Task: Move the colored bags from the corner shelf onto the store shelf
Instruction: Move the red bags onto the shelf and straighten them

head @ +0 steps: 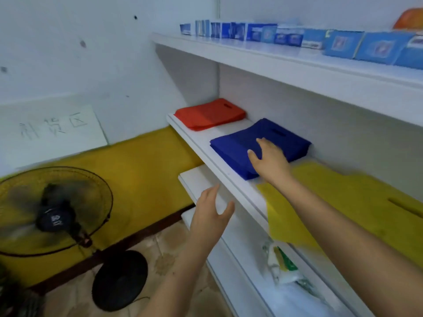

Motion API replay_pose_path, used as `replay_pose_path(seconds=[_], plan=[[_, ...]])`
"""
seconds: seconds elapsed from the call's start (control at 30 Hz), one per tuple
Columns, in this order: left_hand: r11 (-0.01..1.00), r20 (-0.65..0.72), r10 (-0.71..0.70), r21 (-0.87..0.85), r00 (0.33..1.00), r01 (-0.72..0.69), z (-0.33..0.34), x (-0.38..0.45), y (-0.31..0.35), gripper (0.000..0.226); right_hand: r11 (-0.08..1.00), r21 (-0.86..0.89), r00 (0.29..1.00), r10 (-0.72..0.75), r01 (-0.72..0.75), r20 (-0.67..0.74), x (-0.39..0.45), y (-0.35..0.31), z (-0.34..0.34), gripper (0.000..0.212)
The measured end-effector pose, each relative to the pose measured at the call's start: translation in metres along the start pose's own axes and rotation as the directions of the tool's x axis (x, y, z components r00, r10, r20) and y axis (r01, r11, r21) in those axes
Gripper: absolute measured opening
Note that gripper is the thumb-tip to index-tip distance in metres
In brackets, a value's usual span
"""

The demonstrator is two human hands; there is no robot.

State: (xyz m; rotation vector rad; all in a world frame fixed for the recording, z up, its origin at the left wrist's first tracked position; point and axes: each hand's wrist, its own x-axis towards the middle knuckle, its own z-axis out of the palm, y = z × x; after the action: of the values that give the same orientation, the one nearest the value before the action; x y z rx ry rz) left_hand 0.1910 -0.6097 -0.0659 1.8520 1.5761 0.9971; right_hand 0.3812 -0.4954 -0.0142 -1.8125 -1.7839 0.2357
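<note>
The yellow bag (357, 202) is smeared by motion blur, runs off the right edge, and the right forearm covers part of it. Print on the blue boxes (343, 43) up top is too fuzzy to read, and that orange thing (409, 21) in the corner is cut off, can't tell what it is. The fan (55, 211) is blurry too and clipped at the left edge.

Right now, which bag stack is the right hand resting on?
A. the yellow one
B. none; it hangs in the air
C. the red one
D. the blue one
D: the right hand lies with straight fingers on the blue stack, which sits on the shelf between the red stack and the yellow stack; the left hand touches none of them.
</note>
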Motion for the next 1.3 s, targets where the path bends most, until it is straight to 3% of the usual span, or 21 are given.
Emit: replay_pose_path(seconds=[0.23, 0.43, 0.53, 0.73, 0.97, 1.1, 1.2, 1.3], plan=[[0.996, -0.079, -0.074, 0.036, 0.994, 0.077, -0.045, 0.152, -0.055, 0.066, 0.999, 0.024, 0.992, 0.028, -0.032, 0.121, 0.158, -0.048, 0.068, 0.048], [0.994, -0.041, -0.109, 0.022, 0.993, 0.110, -0.064, 0.247, -0.123, 0.060, 0.996, -0.037, 0.977, 0.081, -0.075, 0.195, 0.242, -0.056, 0.146, 0.063], [0.994, -0.022, -0.108, 0.003, 0.994, 0.108, -0.072, 0.313, -0.155, 0.062, 0.985, -0.074, 0.973, 0.165, -0.155, 0.159, 0.297, -0.050, 0.179, 0.066], [0.999, 0.018, -0.030, 0.015, 0.999, 0.030, -0.085, 0.450, -0.215, 0.067, 0.930, -0.194, 0.949, 0.311, -0.313, -0.038, 0.380, -0.034, 0.219, 0.089], [0.957, 0.159, 0.109, 0.249, 0.981, -0.147, -0.088, 0.583, -0.245, 0.080, 0.792, -0.286, 0.836, 0.545, -0.540, -0.069, 0.412, -0.019, 0.238, 0.107], [0.892, 0.301, 0.082, 0.403, 0.950, -0.205, -0.073, 0.607, -0.267, 0.090, 0.746, -0.294, 0.792, 0.605, -0.598, -0.077, 0.407, -0.010, 0.248, 0.099], [0.861, 0.273, 0.124, 0.447, 0.954, -0.240, -0.065, 0.607, -0.276, 0.083, 0.740, -0.303, 0.795, 0.594, -0.600, -0.125, 0.407, -0.010, 0.254, 0.086], [0.830, 0.265, 0.210, 0.461, 0.941, -0.314, -0.064, 0.604, -0.273, 0.066, 0.752, -0.300, 0.810, 0.534, -0.586, -0.244, 0.406, -0.017, 0.264, 0.060]])
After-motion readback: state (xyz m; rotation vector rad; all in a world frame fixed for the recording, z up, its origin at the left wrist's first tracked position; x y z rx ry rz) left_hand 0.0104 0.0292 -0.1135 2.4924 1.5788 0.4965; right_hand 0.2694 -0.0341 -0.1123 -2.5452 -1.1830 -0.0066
